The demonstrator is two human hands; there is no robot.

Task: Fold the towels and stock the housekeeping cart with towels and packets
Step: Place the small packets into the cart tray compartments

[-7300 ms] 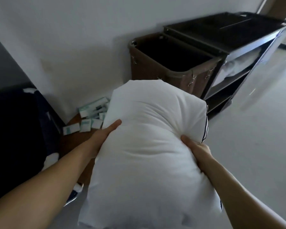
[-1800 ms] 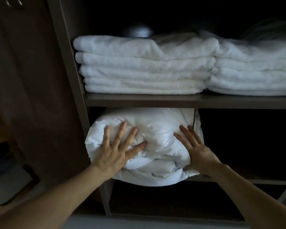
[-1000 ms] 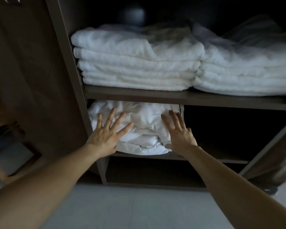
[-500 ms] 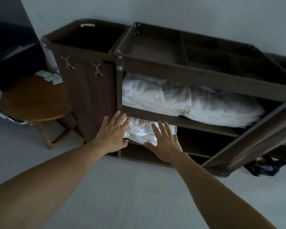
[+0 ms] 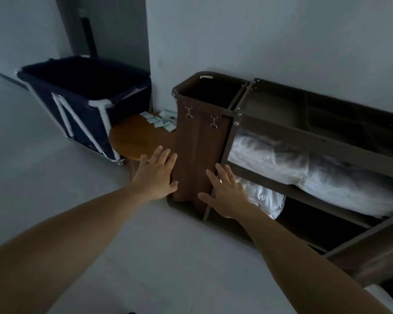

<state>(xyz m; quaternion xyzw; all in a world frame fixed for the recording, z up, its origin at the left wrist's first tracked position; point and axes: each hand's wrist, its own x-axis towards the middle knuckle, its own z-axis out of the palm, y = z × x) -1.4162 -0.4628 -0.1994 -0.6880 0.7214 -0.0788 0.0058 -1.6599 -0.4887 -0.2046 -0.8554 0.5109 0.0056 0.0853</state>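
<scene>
Farthest left of the housekeeping cart (image 5: 315, 140), against the wall corner, stands a navy fabric bin (image 5: 84, 96) on a wheeled frame. Between it and the cart sits a round wooden stool (image 5: 134, 139). The packets (image 5: 160, 120) lie scattered along the stool's back edge, right beside the cart's left end. None of them has reached the cart.

The left hand (image 5: 156, 175) hovers low in front of the cart's left end, over the stool's near rim. Its fingers are spread and nearly straight, and it holds nothing. Whether it brushes the cart's brown bag (image 5: 200, 143) I can't tell from here. The right hand (image 5: 227, 196) is just to the other side of that bag, at the cart's lower front post. It too is splayed flat and empty.

Inside the cart, the folded towels (image 5: 293, 166) fill the upper shelf in white stacks. A crumpled white bundle (image 5: 263, 197) is stuffed into the left part of the shelf below. The cart's top tray (image 5: 279, 109) looks bare, though it is dim.

To my eye the linen part is done, and both hands are free between steps. The packets would be next. That means reaching left of the cart to the stool and gathering the small flat sachets, probably a few at a time with a pinch. They then go up into the cart's top tray. They are thin and loose, so they could slide off the stool's edge if swept carelessly.
</scene>
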